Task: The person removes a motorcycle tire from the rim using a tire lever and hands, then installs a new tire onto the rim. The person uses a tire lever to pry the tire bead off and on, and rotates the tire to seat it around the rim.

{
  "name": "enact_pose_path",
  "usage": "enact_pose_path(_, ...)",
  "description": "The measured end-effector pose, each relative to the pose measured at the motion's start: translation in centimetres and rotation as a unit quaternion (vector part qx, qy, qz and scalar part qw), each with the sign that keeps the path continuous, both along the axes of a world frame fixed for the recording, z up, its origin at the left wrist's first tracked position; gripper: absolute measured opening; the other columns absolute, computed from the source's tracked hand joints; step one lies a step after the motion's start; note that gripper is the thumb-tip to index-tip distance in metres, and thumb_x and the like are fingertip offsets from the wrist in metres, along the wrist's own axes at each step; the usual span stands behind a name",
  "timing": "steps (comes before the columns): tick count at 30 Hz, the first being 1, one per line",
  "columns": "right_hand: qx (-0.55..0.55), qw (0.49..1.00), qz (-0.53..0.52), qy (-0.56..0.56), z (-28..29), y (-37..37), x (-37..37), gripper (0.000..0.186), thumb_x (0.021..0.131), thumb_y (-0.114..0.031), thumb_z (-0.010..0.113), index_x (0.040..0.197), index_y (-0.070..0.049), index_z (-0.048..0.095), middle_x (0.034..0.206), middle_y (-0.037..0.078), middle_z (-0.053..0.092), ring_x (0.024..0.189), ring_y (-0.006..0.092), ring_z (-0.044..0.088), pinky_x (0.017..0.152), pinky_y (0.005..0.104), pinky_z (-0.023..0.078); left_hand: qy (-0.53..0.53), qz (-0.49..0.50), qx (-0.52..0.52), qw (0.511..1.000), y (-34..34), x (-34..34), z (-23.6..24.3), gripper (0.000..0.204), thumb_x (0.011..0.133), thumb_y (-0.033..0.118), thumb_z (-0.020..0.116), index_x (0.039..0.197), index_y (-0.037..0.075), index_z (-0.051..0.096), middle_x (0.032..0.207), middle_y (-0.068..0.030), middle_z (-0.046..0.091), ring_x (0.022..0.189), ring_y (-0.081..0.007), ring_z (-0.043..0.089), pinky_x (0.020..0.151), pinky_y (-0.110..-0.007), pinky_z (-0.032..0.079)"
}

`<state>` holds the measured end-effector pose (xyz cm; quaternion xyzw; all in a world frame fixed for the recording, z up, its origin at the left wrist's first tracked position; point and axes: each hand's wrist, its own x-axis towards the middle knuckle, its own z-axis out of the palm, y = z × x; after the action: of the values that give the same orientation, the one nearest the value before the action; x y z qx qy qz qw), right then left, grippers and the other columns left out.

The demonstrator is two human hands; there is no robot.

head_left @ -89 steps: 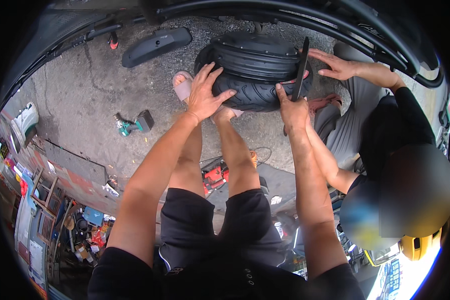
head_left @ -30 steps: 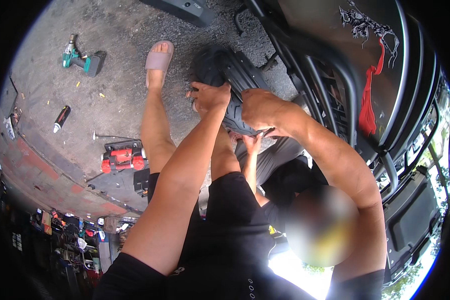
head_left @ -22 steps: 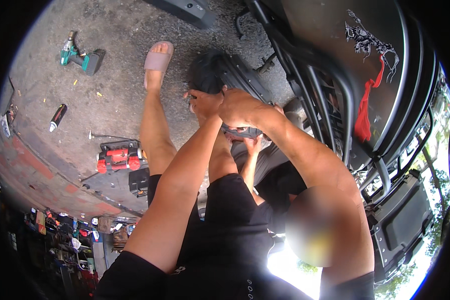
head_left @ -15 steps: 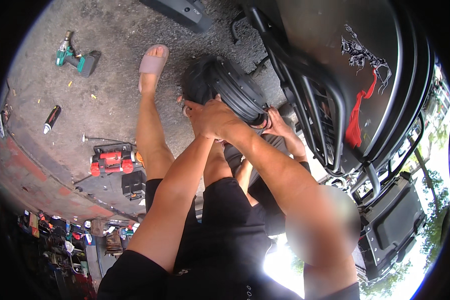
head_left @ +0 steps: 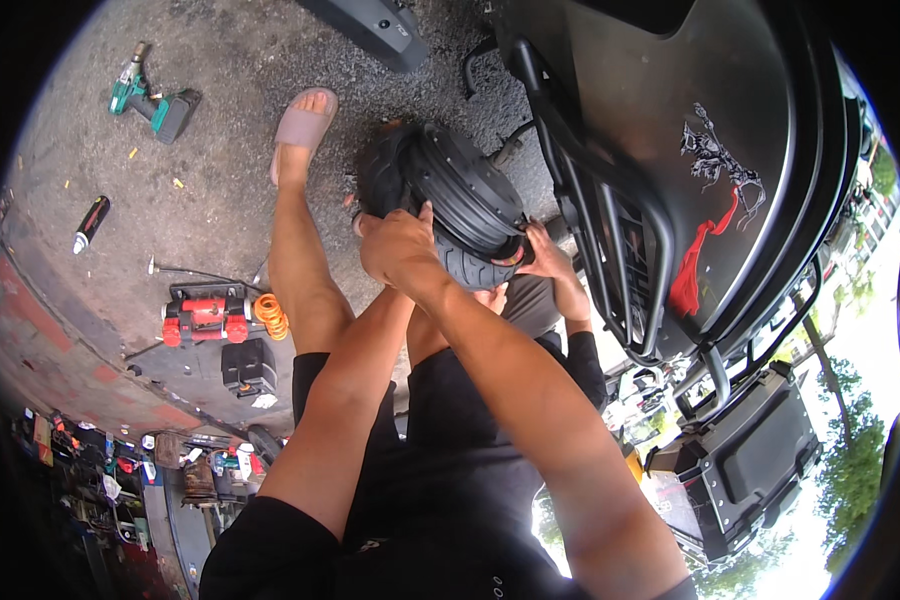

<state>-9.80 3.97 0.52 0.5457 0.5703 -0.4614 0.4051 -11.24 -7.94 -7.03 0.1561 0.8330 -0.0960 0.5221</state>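
Observation:
A black scooter-type wheel stands tilted on the ground ahead of me, its ribbed dark rim facing up and right. Its tyre bulges out at the left, and tread shows below the rim. My right hand grips the tyre's near left side, thumb raised against it. My left forearm passes beneath the right wrist, and my left hand is almost wholly hidden there, so its fingers cannot be made out. Another person's hand holds the wheel's right edge; more of that person's fingers show under the tyre.
A motorbike with black crash bars stands close on the right. On the ground at left lie a green cordless impact wrench, a spray can, a red twin-cylinder air pump, an orange coiled hose and a black box.
The wheel has tipped, and tread now shows beneath the rim. My hands have shifted slightly left and down with it. More of the other person's fingers have come into sight underneath.

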Motion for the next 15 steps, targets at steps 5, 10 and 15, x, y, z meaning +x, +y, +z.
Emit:
enact_pose_path(5, -0.002, 1.000, 0.009, -0.009, -1.6, -1.2, -0.3, 0.047, 0.107, -0.039, 0.042, 0.154, -0.032, 0.046, 0.159, -0.009, 0.048, 0.151, 0.0125, 0.037, 0.123, 0.0641, 0.023, -0.025, 0.037, -0.023, 0.999, 0.0, 0.3, -0.4, 0.121, 0.069, 0.047, 0.093, 0.152, -0.006, 0.023, 0.139, -0.0343, 0.047, 0.127, -0.0468, 0.055, 0.102, -0.050, 0.052)
enact_pose_path(10, 0.238, 0.959, -0.154, 0.002, -2.9, -4.5, -0.2, 0.037, 0.091, -0.019, 0.058, 0.125, -0.015, 0.071, 0.124, 0.011, 0.074, 0.123, 0.0292, 0.067, 0.112, 0.0510, 0.042, -0.050, 0.074, -0.050, 0.995, 1.1, 1.2, -1.3, 0.121, 0.070, 0.047, 0.093, 0.153, -0.005, 0.023, 0.138, -0.0338, 0.046, 0.127, -0.0466, 0.055, 0.101, -0.050, 0.053)
enact_pose_path(15, -0.002, 1.000, -0.017, 0.015, -3.4, 0.6, 1.9, 0.024, 0.082, -0.010, 0.067, 0.102, -0.002, 0.079, 0.100, 0.016, 0.078, 0.093, 0.0313, 0.077, 0.081, 0.0407, 0.058, 0.001, 0.054, -0.051, 0.997, 1.5, 3.1, -2.0, 0.120, 0.070, 0.046, 0.092, 0.154, -0.004, 0.022, 0.138, -0.0333, 0.046, 0.127, -0.0465, 0.054, 0.100, -0.050, 0.054)
